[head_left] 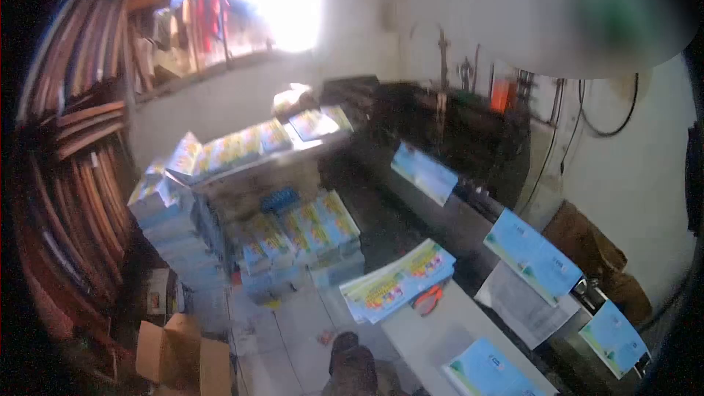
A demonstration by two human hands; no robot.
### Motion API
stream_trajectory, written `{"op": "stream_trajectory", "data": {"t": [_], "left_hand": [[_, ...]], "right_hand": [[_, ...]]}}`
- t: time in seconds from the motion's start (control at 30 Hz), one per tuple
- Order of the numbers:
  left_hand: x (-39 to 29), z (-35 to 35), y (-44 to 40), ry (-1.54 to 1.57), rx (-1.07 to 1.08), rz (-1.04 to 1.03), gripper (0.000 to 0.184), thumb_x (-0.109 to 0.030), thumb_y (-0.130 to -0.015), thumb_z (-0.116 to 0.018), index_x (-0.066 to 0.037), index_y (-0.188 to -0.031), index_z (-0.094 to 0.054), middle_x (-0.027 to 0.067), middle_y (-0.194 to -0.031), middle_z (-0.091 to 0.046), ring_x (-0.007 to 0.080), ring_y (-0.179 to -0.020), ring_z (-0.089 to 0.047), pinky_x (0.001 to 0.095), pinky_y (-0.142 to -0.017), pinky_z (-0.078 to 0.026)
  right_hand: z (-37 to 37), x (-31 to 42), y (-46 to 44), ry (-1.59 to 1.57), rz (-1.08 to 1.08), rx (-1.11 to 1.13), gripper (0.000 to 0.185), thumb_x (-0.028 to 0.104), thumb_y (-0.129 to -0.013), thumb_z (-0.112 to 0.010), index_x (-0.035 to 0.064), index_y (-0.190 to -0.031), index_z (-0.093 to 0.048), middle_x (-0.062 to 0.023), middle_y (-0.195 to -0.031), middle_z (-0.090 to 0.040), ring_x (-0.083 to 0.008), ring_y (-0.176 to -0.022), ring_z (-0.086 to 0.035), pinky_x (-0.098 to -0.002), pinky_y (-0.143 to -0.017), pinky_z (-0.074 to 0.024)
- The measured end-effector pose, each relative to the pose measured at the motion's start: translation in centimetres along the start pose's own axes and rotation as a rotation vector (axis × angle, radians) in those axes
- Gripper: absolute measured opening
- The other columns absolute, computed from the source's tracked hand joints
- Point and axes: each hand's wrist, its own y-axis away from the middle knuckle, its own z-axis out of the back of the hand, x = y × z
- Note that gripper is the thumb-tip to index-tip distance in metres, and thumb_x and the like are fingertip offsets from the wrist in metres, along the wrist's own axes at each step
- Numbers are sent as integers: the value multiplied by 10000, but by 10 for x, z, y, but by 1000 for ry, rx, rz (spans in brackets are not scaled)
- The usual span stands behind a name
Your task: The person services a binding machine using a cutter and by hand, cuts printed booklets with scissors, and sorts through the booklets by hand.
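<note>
Neither of my hands shows in the head view. Nearest to me at the lower right is a pale worktable [411, 334]. A fanned stack of colourful printed covers [400, 279] lies at its far end, beside an orange-handled tool [427, 299], perhaps scissors. Closer in, a stack of light blue printed sheets [488, 370] rests on the same top. Along the dark machine to the right lie more blue printed sheets [532, 253], with one piece [425, 172] farther off and another [616, 337] nearer. A greyish printed sheet [524, 304] sits below the middle one.
Tall stacks of booklets [180, 238] stand at the left, with more piles [315, 231] on the floor and a row along a ledge [242, 147]. An open cardboard box [180, 356] is at lower left. Wooden shelving [81, 198] lines the left wall. A dark foot or leg [352, 367] shows below.
</note>
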Motion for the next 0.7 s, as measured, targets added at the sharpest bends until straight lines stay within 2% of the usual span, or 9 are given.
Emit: {"op": "stream_trajectory", "data": {"t": [0.47,0.7], "left_hand": [[94,-47,-53,-34,298,232,470,-314,-854,-501,-26,-1224,-463,159,-1219,-501,343,-1132,-477,431,-1004,-351],[109,-53,-38,-113,368,238,498,-314,-858,-493,-20,-1256,-439,159,-1257,-484,341,-1160,-465,431,-1019,-342]], "right_hand": [[-51,123,15,-140,-209,-214,441,387,-932,-468,138,-1296,-454,-123,-1211,-491,-189,-715,-327,-349,-644,-277],[-67,123,21,-173,-130,-263,449,360,-935,-466,131,-1320,-432,-126,-1262,-467,-217,-862,-372,-369,-763,-294]]}}
